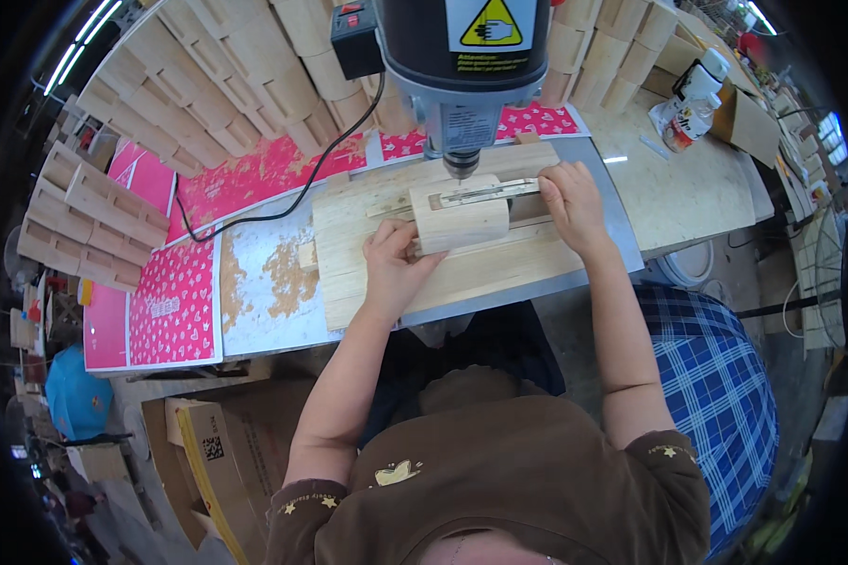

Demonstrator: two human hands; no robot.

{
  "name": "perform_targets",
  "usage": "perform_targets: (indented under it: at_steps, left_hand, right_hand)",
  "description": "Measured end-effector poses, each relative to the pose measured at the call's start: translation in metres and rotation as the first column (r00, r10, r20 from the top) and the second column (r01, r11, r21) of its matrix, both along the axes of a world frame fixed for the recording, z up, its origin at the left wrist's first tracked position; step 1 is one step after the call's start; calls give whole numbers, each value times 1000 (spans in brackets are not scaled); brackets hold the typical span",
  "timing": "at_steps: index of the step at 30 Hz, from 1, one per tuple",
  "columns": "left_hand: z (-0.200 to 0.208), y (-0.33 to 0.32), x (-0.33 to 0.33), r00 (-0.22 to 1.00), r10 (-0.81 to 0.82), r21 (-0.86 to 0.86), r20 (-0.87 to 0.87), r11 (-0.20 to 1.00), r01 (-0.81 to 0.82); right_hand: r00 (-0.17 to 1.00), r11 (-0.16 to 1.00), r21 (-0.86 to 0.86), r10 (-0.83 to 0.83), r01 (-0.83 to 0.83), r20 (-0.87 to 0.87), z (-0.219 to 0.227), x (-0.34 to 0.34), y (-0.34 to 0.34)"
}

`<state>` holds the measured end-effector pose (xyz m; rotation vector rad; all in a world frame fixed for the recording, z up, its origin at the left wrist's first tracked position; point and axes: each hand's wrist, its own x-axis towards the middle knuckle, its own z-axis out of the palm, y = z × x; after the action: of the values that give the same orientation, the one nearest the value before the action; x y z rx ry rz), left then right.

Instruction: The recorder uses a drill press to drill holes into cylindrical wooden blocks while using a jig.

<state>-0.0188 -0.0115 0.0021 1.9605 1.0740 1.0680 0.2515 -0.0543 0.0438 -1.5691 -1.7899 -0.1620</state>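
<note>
Both pinch: left hand [396, 266] a likely stiff wooden block [464, 224], best gripped at its ends; right hand [575, 209] a seemingly metal strip [490, 193].

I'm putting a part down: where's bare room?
Tan tabletop at right, in front of the bottles; dusty metal benchtop between pink sheet and wooden board. Crowded: left hand and right hand at the wooden block by the drill chuck; stacked blocks behind.
</note>
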Motion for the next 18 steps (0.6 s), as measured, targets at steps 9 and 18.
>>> perform_targets:
  at_steps: [9,18]
  left_hand:
    - [48,-34,-118,829,459,-490,319,828,-270]
    - [63,-53,-90,861,433,-742,266,662,-104]
  right_hand:
    - [1000,1000,17,-13,13,7,8,-22,-12]
    - [997,996,-40,82,-83,-13,12,-46,-39]
